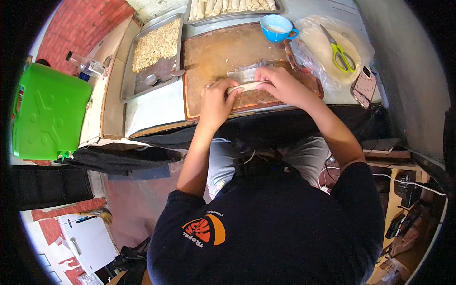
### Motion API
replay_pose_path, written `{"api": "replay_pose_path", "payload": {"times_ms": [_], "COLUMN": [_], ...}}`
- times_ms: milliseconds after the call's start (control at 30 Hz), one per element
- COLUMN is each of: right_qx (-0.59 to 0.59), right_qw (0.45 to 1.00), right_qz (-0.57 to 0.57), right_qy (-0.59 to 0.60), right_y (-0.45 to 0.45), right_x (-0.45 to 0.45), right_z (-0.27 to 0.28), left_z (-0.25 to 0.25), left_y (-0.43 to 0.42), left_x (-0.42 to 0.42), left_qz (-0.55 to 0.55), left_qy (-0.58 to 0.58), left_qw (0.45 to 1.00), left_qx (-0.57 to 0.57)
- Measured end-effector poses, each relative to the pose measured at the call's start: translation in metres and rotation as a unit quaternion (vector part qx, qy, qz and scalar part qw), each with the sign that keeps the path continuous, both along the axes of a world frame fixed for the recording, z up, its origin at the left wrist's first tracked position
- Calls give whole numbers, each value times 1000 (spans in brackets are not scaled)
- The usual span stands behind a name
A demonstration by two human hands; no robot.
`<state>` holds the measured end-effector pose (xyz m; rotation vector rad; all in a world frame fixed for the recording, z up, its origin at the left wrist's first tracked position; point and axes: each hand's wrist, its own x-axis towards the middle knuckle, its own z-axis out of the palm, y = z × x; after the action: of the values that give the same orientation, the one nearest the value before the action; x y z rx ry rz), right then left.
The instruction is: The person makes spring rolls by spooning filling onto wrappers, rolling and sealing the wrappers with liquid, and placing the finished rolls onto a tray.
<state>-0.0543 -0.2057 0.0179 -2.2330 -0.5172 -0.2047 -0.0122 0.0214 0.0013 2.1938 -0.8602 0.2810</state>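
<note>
A thin, pale wrapper roll (248,87) lies across the near part of the brown board (216,47). My left hand (218,100) pinches its left end between thumb and fingers. At the other end, my right hand (279,84) has its fingers closed on the roll. Just beyond the roll, a flat whitish piece (241,76) rests on the board, partly covered by my right fingers. The filling tray (178,42) with chopped filling (156,46) and a small round metal scoop (151,80) stands left of the board.
A tray of finished rolls (230,6) is at the back. Right of it are a blue cup (277,28), wrappers in plastic (349,40), green-handled scissors (338,52) and a phone (364,87). A green container (51,111) and a clear bottle (88,64) stand left.
</note>
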Motion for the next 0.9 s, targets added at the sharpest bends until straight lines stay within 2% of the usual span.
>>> {"api": "replay_pose_path", "payload": {"times_ms": [133,300,400,533,633,700,800,833,900], "right_qx": [44,29,-29,-22,-11,-6,-56,-47,-28], "right_qw": [999,998,994,996,995,995,981,986,988], "right_qz": [3,-36,-51,-79,-95,-104,-120,-131,-151], "right_qy": [30,37,-87,-32,-8,-3,-140,-96,-10], "right_y": [-3,0,-4,0,2,3,0,0,0], "right_x": [3,4,14,12,8,7,12,13,12], "right_z": [1,-3,-17,-12,-6,-5,-19,-19,-18], "left_z": [-1,5,1,0,-8,-10,-15,-16,-13], "left_y": [-5,-8,-10,-15,-16,-15,-19,-20,-15], "left_x": [-1,-3,-2,-8,-9,-9,-5,-4,-5], "left_qz": [27,57,88,151,167,175,172,169,126], "left_qy": [35,56,77,102,103,82,20,-5,-31], "left_qw": [998,997,993,982,976,977,977,975,989], "left_qx": [-35,2,-10,-43,-96,-91,-125,-143,-77]}}
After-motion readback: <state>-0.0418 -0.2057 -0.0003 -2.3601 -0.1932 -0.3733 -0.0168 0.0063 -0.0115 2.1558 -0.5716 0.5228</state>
